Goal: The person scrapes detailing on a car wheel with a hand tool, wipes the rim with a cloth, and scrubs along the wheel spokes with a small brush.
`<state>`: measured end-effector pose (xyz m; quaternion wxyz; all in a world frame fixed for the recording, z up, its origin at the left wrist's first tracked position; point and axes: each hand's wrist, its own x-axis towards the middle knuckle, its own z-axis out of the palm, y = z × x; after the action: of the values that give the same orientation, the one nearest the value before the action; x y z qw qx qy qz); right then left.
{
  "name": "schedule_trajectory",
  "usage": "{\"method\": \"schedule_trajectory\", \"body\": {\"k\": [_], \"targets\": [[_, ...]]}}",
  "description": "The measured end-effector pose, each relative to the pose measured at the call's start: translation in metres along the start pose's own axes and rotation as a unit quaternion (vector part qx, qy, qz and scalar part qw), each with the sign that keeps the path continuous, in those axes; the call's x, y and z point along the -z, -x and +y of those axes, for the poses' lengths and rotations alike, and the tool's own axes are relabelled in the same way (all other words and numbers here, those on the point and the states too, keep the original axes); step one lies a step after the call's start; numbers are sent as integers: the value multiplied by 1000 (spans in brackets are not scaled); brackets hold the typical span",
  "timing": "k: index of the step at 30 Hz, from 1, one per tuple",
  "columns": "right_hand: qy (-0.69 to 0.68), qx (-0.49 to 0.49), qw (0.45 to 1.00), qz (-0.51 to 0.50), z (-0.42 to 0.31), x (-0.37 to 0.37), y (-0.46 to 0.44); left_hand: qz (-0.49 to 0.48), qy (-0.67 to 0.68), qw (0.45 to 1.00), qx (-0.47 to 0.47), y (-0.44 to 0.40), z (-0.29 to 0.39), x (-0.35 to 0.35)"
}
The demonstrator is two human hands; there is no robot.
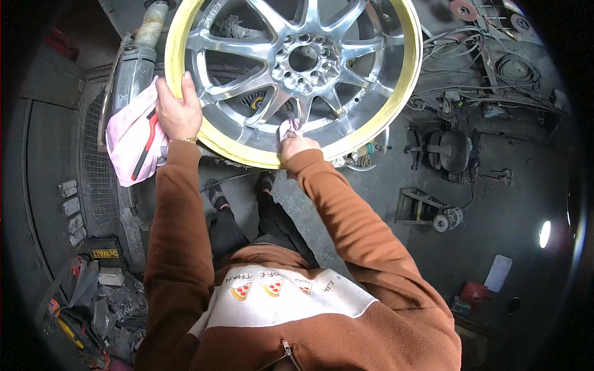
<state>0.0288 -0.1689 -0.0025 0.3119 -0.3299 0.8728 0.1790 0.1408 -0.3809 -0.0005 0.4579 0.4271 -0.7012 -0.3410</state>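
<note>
A shiny multi-spoke alloy wheel is in front of me at the top of the view, its outer lip covered with yellow masking tape. My left hand grips the taped lip on the left side, thumb pointing up along it. Against that hand's outer side is a pink cloth with a red and black tool lying on it. My right hand is closed around a small pale rag at the near inner edge of the wheel, below the spokes. Its fingertips are partly hidden by the rag.
A thick metal pipe stands left of the wheel. Coiled cables lie at upper right. On the right are a dark stool-like seat and a motor beside a metal frame. Bags and a DeWalt case sit at lower left.
</note>
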Motion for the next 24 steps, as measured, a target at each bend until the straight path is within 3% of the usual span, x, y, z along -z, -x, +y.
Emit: {"method": "schedule_trajectory", "body": {"k": [3,9,11,15,16,19,21,24], "targets": [[-3,11,1000,10,-6,-12,-12,5,-11,1000,-11,0,-2,-1],[-48,-72,996,32,-6,-24,-25,0,1,1000,-17,0,-7,-2],[-23,-22,999,32,-7,0,-17,-7,-14,1000,-12,1,-5,-1],[-56,-18,997,44,-3,-10,-1,1,7,1000,-1,-1,-5,-1],[-55,-51,997,-1,-6,2,5,-1,0,1000,-9,-1,-7,-1],[-70,-22,997,6,-12,-22,-26,-11,-23,999,21,1,-6,0],[-168,-54,981,79,-35,-26,-39,10,20,1000,-2,1,-11,-4],[-115,0,993,-9,-41,7,-25,-14,15,1000,13,2,-4,-1]]}}
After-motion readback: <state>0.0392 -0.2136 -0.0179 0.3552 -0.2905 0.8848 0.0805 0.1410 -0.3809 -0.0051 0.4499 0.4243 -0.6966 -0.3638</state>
